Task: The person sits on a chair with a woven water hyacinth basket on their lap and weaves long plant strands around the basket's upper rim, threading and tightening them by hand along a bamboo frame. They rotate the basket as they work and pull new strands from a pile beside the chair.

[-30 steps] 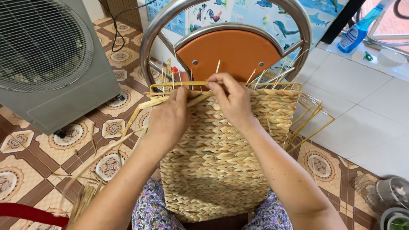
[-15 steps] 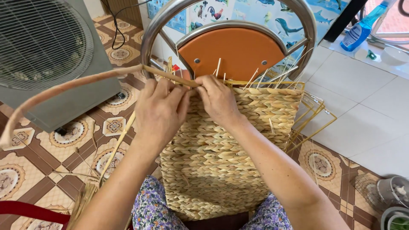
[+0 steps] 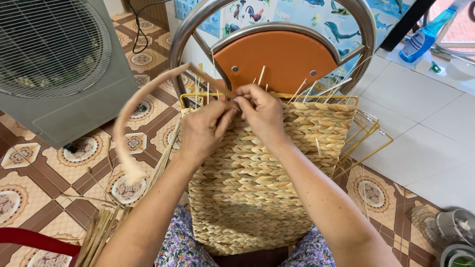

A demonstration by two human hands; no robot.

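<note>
1. Both hands meet at the top edge of a woven straw panel [image 3: 257,183] in the head view. The left hand [image 3: 205,129] is closed, its thumb and fingers pinching a long straw strand [image 3: 129,111] at the rim. The right hand [image 3: 262,114] is closed too, its fingertips pressed on the same spot of the strand, just touching the left hand's thumb.
2. From the pinch, the strand sweeps up and to the left in a wide loop, then curves down toward the tiled floor [image 3: 34,163]; its far end is blurred.
3. The panel lies lengthwise over the person's lap, its near end resting on floral-print fabric [image 3: 180,244]. Its top edge is bound onto a yellow wire frame [image 3: 316,97], and thin pale stalks stick up from that edge.
4. Beyond the panel stands a chair with an orange backrest [image 3: 279,54] inside a round metal tube.
5. More yellow wire frames [image 3: 368,136] lean just right of the panel.
6. A grey fan unit [image 3: 54,64] stands on the floor at upper left, well apart from the hands.
7. Loose straw stalks [image 3: 101,232] lie on the floor at lower left, beside the left forearm.
8. A blue spray bottle [image 3: 423,37] sits at upper right.
</note>
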